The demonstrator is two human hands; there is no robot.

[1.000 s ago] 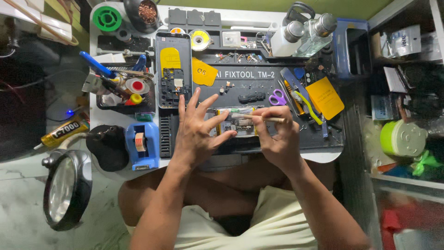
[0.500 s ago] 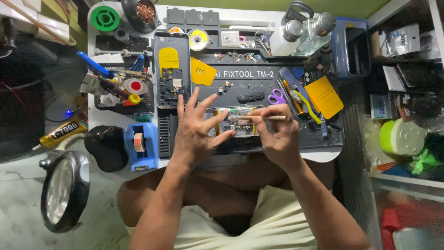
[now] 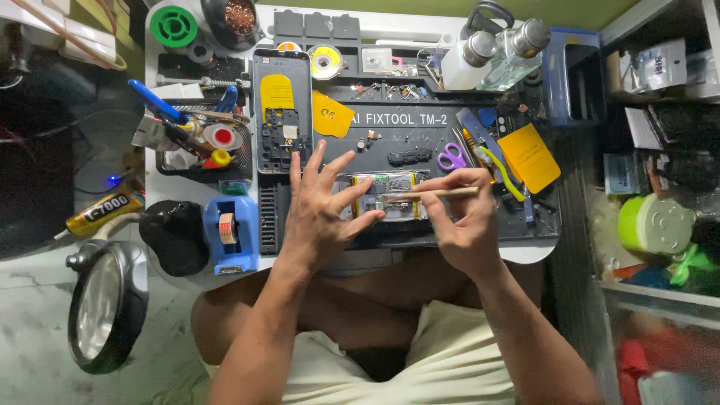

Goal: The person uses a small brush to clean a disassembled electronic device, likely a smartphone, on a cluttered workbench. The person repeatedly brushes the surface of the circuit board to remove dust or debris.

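Observation:
A small circuit board with yellow edges lies on a dark repair mat. My left hand rests on the board's left end, fingers spread, thumb and forefinger pinning it. My right hand grips a thin wooden stick, its tip laid across the board's middle. An opened phone shell with a yellow sticker lies upright just above my left hand.
Purple scissors, a yellow card and tweezers sit right of the board. A blue tape dispenser, glue tube, tool tray and round magnifier lamp are on the left. Bottles stand behind; shelves with a green lidded tub to the right.
Both hands stay on the board. The stick has shifted slightly in my right hand; otherwise nothing has visibly moved.

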